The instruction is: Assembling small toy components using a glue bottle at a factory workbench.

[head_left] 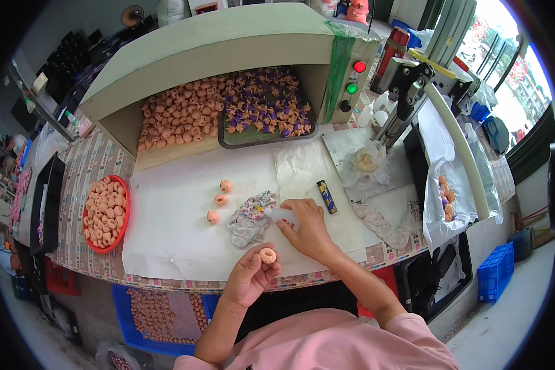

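Note:
My left hand (250, 277) pinches a small hollow peach-coloured doll head (267, 255), its round opening facing up. Above and to the right, my right hand (309, 231) closes its fingers on a whitish translucent object (282, 215), which looks like a small bottle but is partly covered. Beside that hand lies a crumpled, speckled plastic wrapper or cloth (248, 223). Three more peach heads, a far one (226, 185), a middle one (220, 200) and a near one (213, 217), stand in a loose row on the white paper (166, 216). A blue-and-yellow tube (327, 197) rests to the right.
A grey-green machine housing (209, 43) arches over piled peach heads (185, 111) and a dark tray (225, 139) of purple-and-peach figures. A red basket (127, 213) of heads stands left. A metal press (407, 92) and a foil-lined box (462, 228) stand right.

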Demonstrator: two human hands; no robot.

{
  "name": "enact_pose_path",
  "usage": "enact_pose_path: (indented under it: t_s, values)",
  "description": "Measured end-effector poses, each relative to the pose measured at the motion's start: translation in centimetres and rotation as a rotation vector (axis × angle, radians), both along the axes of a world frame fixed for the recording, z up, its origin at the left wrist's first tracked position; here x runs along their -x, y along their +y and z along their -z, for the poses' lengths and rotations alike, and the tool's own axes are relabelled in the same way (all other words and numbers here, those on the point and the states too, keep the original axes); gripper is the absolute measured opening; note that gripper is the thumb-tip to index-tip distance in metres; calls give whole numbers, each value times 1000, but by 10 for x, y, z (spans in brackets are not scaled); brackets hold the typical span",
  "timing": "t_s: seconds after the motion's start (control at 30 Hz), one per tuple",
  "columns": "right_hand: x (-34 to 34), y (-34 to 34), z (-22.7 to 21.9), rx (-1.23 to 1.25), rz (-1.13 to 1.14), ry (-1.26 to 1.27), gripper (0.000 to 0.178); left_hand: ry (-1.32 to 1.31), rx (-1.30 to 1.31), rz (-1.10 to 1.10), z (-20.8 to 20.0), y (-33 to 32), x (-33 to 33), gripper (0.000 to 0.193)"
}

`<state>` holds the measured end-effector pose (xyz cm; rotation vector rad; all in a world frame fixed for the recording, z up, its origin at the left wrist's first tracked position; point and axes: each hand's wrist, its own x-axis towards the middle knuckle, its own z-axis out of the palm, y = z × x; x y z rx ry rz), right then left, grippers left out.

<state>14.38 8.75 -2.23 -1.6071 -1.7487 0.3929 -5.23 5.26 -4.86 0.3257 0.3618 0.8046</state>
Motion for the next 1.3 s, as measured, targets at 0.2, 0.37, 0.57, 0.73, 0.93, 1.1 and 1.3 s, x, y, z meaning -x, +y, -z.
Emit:
enact_pose_path:
  t_s: [0.2, 0.37, 0.57, 0.73, 0.93, 1.1, 1.3]
  values:
    - [-25, 67, -20, -260, -12, -17, 24, -11, -10, -19, -8, -4, 16, 43]
    - [-51, 157, -25, -320, -15, -390, 30, -9, -5, -3, -16, -7, 18, 42]
    - [-59, 191, -31, -86, -43, -591, 37, -18, 4, 16, -23, -14, 25, 43]
    - [-64, 182, -46, -319, 31, -59, 20, -13, 24, 29, -21, -14, 26, 43]
    - [-51, 89, -62, 18, -59, 666, 17, 6, 9, 7, -24, -2, 13, 42]
    - [-34, -15, -57, 257, -184, 890, 24, 73, -8, -19, -33, 8, -10, 41]
    - [-39, -59, -48, 146, -200, 594, 28, 172, -121, 61, -26, 3, -36, 42]
